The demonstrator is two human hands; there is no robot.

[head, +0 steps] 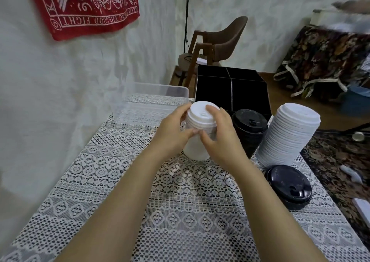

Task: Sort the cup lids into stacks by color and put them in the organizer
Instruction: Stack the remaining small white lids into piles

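Lids and organizer, on the table:
- Short white stack [200, 125]: upright at table centre, sip-hole lid on top; left hand [172, 135] and right hand [220, 135] curl round its sides.
- Black stack [249, 129]: upright, just right of the short white stack, directly before the organizer.
- Tall white stack [288, 135]: far right, many lids, appears to lean rightward.
- Low black lids [288, 187]: flat, dome up, near right edge, just in front of the tall white stack.
- Organizer [232, 85]: black box, cross divider, four compartments; contents too dark to tell.
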